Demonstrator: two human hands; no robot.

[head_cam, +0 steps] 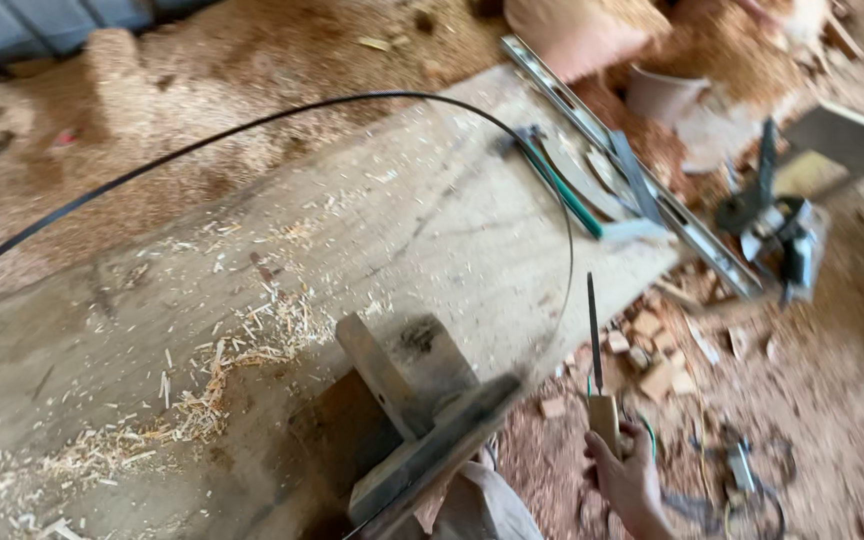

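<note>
My right hand (627, 480) is at the bottom of the head view, closed around the wooden handle of a thin metal file (594, 335) that points up and away. A long dark bandsaw blade (352, 100) arcs over a wide wooden plank (252, 250) and comes down into a wooden clamp block (417, 410) just left of the hand. The file's tip stands close to the blade's right-hand run. My left hand is out of view.
Wood shavings (222, 370) are scattered over the plank. A metal level (632, 170), a handsaw with a green handle (572, 185) and a power tool (787, 235) lie at the far right. Sawdust and wood offcuts (652, 360) cover the floor.
</note>
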